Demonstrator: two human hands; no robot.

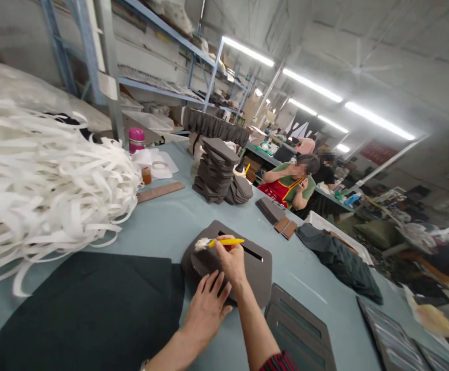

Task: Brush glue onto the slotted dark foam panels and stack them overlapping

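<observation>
A yellow-handled brush (226, 241) is pinched in my right hand (230, 260), its whitish, clogged bristles over the left part of a dark grey panel (253, 278). The panel has rounded corners, a black slot near its far side, and seems to top a stack of like pieces. My left hand (208, 304) lies flat with fingers spread on the panel's near edge. Left of it, dark green-black fabric (104, 304) covers the table. Close to my right forearm lies a dark frame-like panel (301, 330) with long openings.
A heap of white strips (47, 190) fills the left side. Stacked grey pieces (214, 170), a brown strip (160, 192) and a pink-capped container (136, 139) stand farther back. Dark cloth (336, 257) lies right. A person in a red apron (276, 190) sits across the table.
</observation>
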